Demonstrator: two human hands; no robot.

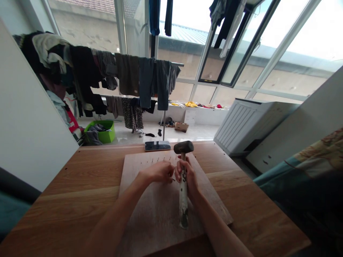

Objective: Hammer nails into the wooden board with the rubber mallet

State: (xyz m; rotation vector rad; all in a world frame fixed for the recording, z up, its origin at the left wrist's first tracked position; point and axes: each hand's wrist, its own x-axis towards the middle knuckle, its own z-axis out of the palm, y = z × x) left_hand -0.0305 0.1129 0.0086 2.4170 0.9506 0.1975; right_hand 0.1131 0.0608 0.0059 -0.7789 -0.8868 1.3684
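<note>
My right hand [187, 176] is closed round the white handle of a hammer [183, 189], close under its dark head [183, 146]. The handle's worn end points back toward me. My left hand [158, 172] rests on a thin wooden board [160, 210], fingers pinched on what looks like a small nail near the right hand. A row of several nails [158, 159] stands along the board's far edge, just in front of the hammer head. The board lies on a wooden table [80, 192].
A phone [157, 145] lies at the table's far edge. Beyond stand a drying rack of clothes [134, 78], a green basket [103, 131] and a white appliance [246, 121]. White panels flank the table; patterned fabric [308, 171] lies at the right.
</note>
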